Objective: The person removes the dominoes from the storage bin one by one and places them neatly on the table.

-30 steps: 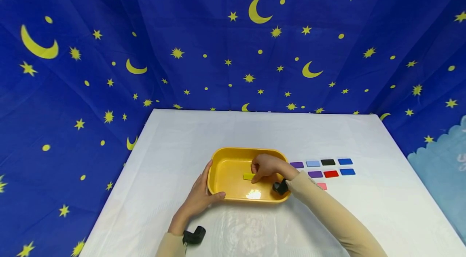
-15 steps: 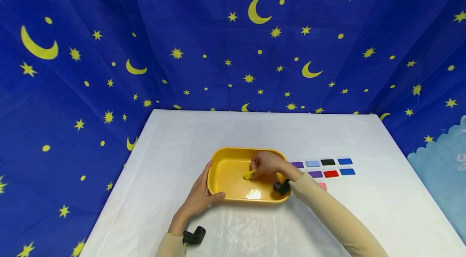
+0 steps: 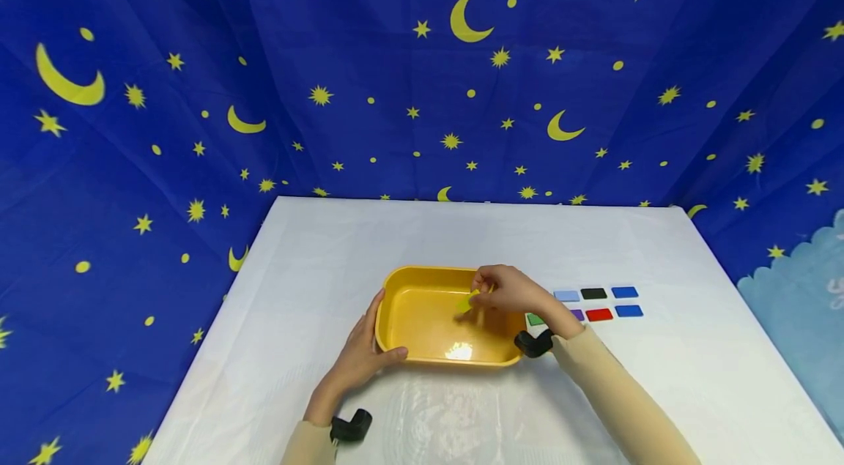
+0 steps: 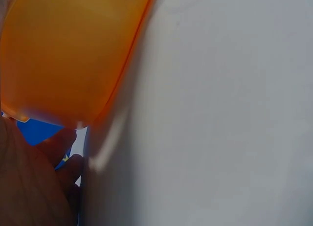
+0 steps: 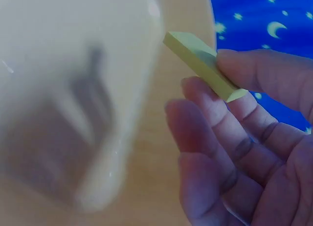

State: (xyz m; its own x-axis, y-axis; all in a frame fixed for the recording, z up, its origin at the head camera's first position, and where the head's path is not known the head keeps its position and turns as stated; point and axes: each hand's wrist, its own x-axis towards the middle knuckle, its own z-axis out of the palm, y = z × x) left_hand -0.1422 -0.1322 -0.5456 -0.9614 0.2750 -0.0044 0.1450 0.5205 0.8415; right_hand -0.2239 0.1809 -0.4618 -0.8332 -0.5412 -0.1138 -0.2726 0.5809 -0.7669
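Observation:
A yellow domino block (image 3: 467, 302) is pinched between the thumb and fingers of my right hand (image 3: 511, 288), raised over the right half of a yellow plastic tub (image 3: 415, 311). In the right wrist view the plain domino block (image 5: 200, 64) slants between thumb and fingertips, while the other fingers of the hand (image 5: 254, 138) curl loosely below. My left hand (image 3: 359, 359) grips the tub's near left corner, thumb at the front rim and fingers along the left side. The left wrist view has the tub's orange-looking outer wall (image 4: 68, 55) above the hand (image 4: 34, 172).
Right of the tub lie flat domino blocks in rows: light blue (image 3: 567, 296), black (image 3: 594, 294), blue (image 3: 625, 292), red (image 3: 599, 315), purple (image 3: 578, 315) and green (image 3: 535, 319). My right forearm covers part of them. A starry blue curtain (image 3: 369, 84) hangs behind the white table (image 3: 316, 245).
My right hand has lifted the yellow domino block off the tub's floor and moved right and away from me with it. The green block has come into sight. The left hand stays put.

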